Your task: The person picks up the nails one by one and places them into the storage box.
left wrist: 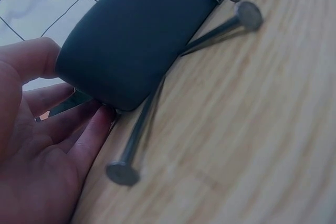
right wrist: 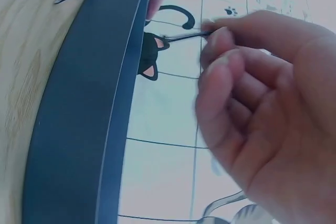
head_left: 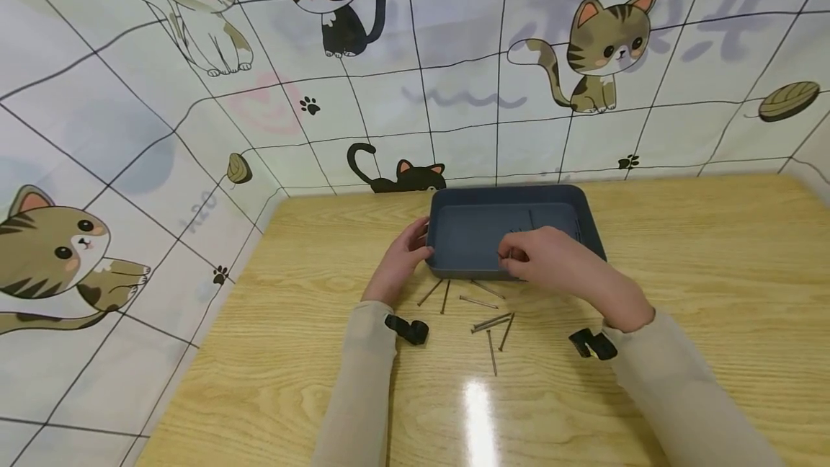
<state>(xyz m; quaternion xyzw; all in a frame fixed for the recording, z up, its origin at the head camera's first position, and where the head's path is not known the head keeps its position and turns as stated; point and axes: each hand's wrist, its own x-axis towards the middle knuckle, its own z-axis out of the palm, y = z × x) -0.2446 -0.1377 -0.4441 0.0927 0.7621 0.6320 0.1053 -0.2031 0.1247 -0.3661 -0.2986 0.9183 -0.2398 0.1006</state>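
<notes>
A dark blue rectangular tray (head_left: 467,274) stands on the wooden table. At its left end my left hand (head_left: 403,259) holds the front corner; in the left wrist view the thumb is near the rim and the fingers lie against the lower side. My right hand (head_left: 551,259) is above the tray's front right part. Between thumb and forefinger it pinches a nail (right wrist: 186,37), seen clearly in the right wrist view. A few nails (head_left: 532,219) lie inside the tray, partly hidden by the right hand. Several loose nails (head_left: 491,353) are scattered on the table before the tray.
Two nails (left wrist: 137,135) lie close to the tray's front left corner, points toward it. The wooden table (head_left: 311,395) meets a cat-printed, tile-patterned sheet (head_left: 467,114) behind and at the left. Each wrist wears a small black camera (head_left: 415,331).
</notes>
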